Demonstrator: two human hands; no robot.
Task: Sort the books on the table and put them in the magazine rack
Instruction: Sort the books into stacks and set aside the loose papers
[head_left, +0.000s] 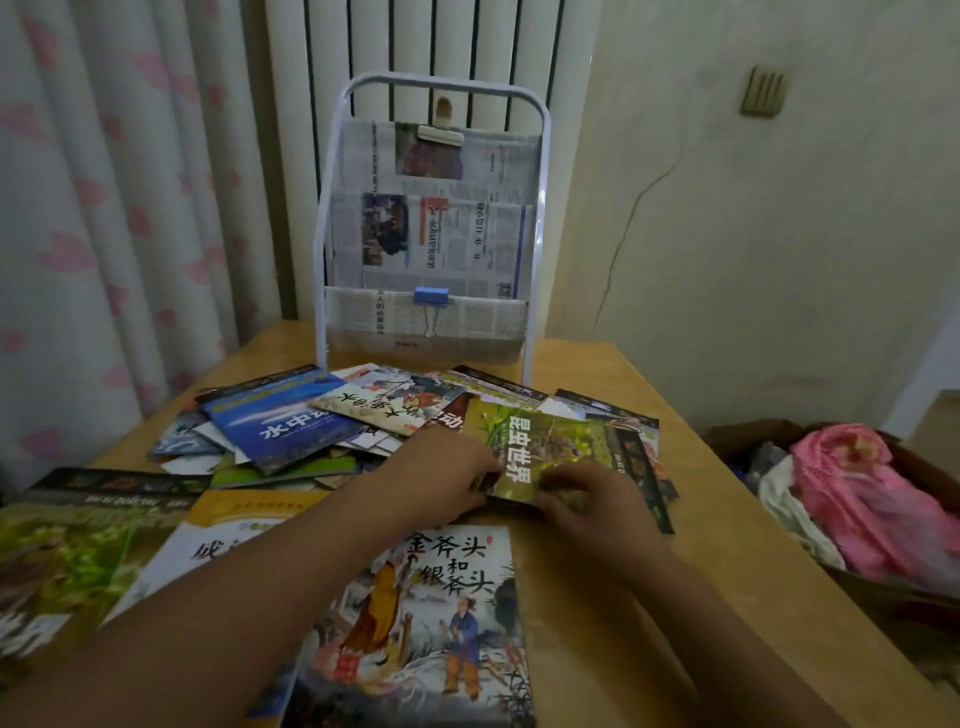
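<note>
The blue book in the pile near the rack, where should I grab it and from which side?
Judging by its pose, take the blue book by its near edge, coming from the person's side. It lies on top of the pile, tilted, with that edge overhanging the books below, so fingers could likely slip under it. A picture book overlaps its far right corner, so lift it toward you.

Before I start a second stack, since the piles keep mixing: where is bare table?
Bare table runs along the right side, between the painted-cover book and the edge. A smaller strip lies right of the rack. The middle and left are crowded with overlapping books.
</note>
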